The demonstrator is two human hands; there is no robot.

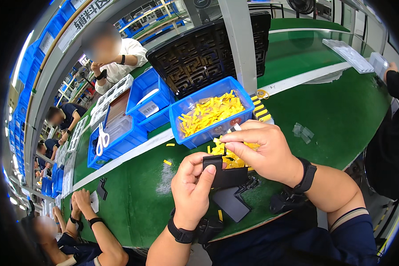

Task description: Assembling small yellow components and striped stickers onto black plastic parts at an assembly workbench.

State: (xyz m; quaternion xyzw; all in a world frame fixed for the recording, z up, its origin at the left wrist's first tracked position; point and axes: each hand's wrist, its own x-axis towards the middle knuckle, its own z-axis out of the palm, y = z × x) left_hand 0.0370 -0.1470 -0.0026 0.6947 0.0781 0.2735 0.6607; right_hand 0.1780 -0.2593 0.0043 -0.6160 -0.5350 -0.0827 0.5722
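My left hand (pixel 191 188) grips a black flat plastic piece (pixel 229 178) between thumb and fingers, its raised end under the thumb. Above that end, my right hand (pixel 267 148) is closed in a pinch. A small pale bit shows at its fingertips, too small to make out. Behind the hands lies a loose heap of yellow strips (pixel 233 158), partly hidden by the right hand. Nearer me on the green table (pixel 133 199) rest several more black flat pieces (pixel 231 205), one with a stepped edge.
A blue bin (pixel 195 141) full of yellow strips stands ahead. Left of it are more blue bins (pixel 148 122), with white scissors (pixel 103 140) on one. A grey post (pixel 240 48) rises behind. Clear plastic scraps (pixel 303 132) lie to the right. Other people work at left and far right.
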